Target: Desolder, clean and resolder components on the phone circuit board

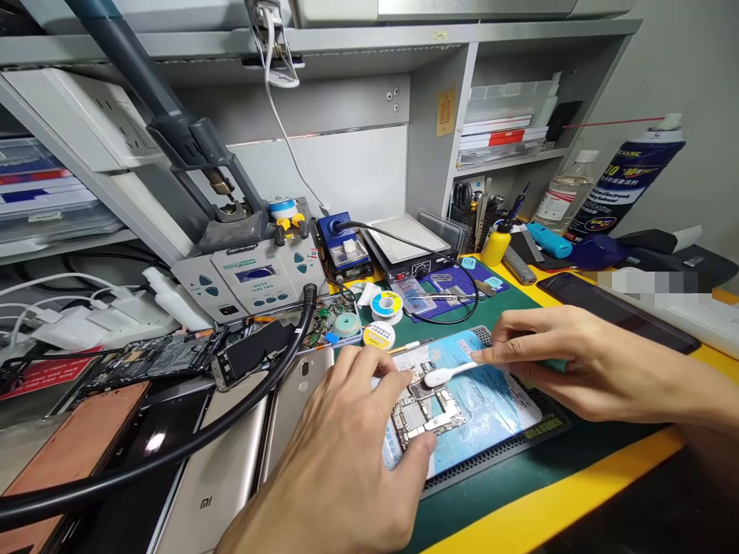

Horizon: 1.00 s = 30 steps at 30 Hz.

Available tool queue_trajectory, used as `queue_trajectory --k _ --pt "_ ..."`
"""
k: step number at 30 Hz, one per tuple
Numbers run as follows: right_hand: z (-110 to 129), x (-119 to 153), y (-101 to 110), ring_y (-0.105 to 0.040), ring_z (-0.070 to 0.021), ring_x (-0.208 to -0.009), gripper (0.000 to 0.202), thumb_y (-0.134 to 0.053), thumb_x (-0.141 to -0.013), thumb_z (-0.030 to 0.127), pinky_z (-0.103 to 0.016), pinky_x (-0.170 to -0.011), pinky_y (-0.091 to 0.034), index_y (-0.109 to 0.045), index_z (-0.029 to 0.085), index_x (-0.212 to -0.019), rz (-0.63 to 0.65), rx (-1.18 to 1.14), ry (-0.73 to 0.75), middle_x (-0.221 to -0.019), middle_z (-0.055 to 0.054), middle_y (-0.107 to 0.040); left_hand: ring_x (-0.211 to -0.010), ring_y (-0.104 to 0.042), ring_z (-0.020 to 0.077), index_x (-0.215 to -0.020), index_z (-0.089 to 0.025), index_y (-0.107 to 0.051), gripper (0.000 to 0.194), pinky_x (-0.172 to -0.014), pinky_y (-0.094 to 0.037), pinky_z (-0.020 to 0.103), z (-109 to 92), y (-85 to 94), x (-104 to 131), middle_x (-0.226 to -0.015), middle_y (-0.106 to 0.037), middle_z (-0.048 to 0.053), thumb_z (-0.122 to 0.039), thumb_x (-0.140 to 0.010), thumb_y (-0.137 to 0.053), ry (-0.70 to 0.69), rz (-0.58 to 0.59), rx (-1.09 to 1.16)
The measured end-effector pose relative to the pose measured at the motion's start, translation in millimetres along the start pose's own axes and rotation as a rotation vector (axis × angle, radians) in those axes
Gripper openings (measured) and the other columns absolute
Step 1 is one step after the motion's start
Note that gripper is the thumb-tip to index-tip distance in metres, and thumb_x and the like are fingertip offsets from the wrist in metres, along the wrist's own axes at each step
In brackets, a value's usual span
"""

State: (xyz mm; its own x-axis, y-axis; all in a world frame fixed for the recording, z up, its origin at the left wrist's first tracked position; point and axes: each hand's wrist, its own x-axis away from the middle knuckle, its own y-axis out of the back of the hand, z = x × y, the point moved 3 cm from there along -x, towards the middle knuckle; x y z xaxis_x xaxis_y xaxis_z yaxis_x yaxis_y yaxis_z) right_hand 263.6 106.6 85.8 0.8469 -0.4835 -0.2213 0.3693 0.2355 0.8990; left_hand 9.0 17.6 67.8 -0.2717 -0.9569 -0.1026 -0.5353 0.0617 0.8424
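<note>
A phone circuit board (419, 419) lies on a blue-and-white printed pad (490, 408). My left hand (352, 438) holds the board steady by its edges, thumb at the near side and fingers at the far side. Pinched in my right hand (554, 358) is a white brush (442, 375), shaped like a toothbrush. Its head rests over the upper part of the board, close to my left fingertips; the bristles are hidden underneath. My right fingers cover the far end of its handle.
Several phones, one a gold back cover (211, 469), lie at left under a thick black hose (231, 431). Behind stand a hot-air station (254, 277), solder spools (386, 305) and a yellow bottle (495, 245). A dark phone (617, 308) and spray can (629, 181) are right.
</note>
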Motion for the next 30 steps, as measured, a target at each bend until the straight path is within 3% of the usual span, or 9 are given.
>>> queue_trajectory --k 5,10,15,20,25,30 --pt "4.7 -0.6 -5.6 -0.071 -0.0212 -0.082 0.038 -0.055 -0.105 0.011 -0.032 -0.071 -0.054 -0.082 0.023 -0.129 -0.025 -0.01 0.083 -0.102 -0.013 -0.074 -0.124 -0.055 0.037 -0.121 -0.028 -0.071 0.03 -0.101 -0.055 0.068 0.2 -0.4 1.0 -0.129 -0.061 0.009 -0.038 -0.093 -0.064 0.013 -0.001 0.002" --pt "0.2 0.2 5.5 -0.07 -0.0175 -0.074 0.03 -0.059 -0.105 0.012 -0.027 -0.065 -0.051 -0.084 0.018 -0.12 -0.039 -0.021 -0.004 -0.094 -0.011 -0.074 -0.126 -0.055 0.0376 -0.124 -0.028 -0.071 0.034 -0.102 -0.055 0.068 0.3 -0.3 0.6 -0.131 -0.061 0.01 -0.037 -0.092 -0.065 0.015 0.005 0.002" --pt "-1.7 1.9 9.4 -0.072 -0.0198 -0.078 0.03 -0.058 -0.107 0.017 -0.03 -0.067 -0.053 -0.084 0.016 -0.121 -0.036 -0.064 -0.009 -0.097 -0.013 -0.076 -0.125 -0.056 0.0393 -0.122 -0.029 -0.071 0.032 -0.099 -0.056 0.071 1.7 -1.7 -0.5 -0.131 -0.061 0.01 -0.038 -0.092 -0.064 0.013 0.001 -0.003" --pt "4.6 9.3 9.4 -0.071 -0.0182 -0.073 0.031 -0.056 -0.105 0.017 -0.028 -0.062 -0.054 -0.087 0.018 -0.11 0.049 -0.145 0.009 -0.086 -0.009 -0.074 -0.124 -0.058 0.0359 -0.123 -0.032 -0.069 0.029 -0.097 -0.06 0.064 5.2 -2.8 0.9 -0.131 -0.06 0.008 -0.038 -0.095 -0.065 -0.025 0.001 -0.04" --pt "-2.4 7.8 6.9 -0.072 -0.0202 -0.08 0.032 -0.057 -0.108 0.021 -0.03 -0.068 -0.056 -0.085 0.014 -0.122 -0.001 -0.153 -0.029 -0.096 -0.013 -0.075 -0.124 -0.059 0.0339 -0.125 -0.032 -0.07 0.031 -0.101 -0.06 0.061 7.0 -2.4 2.5 -0.131 -0.062 0.007 -0.036 -0.095 -0.066 -0.066 -0.016 -0.071" --pt "-2.6 6.8 6.9 -0.072 -0.0178 -0.076 0.03 -0.058 -0.105 0.016 -0.027 -0.066 -0.055 -0.087 0.017 -0.115 0.049 -0.188 -0.006 -0.09 -0.009 -0.075 -0.124 -0.059 0.0338 -0.126 -0.03 -0.071 0.032 -0.102 -0.06 0.06 5.6 -0.8 1.3 -0.132 -0.062 0.009 -0.035 -0.095 -0.066 -0.073 -0.02 -0.077"
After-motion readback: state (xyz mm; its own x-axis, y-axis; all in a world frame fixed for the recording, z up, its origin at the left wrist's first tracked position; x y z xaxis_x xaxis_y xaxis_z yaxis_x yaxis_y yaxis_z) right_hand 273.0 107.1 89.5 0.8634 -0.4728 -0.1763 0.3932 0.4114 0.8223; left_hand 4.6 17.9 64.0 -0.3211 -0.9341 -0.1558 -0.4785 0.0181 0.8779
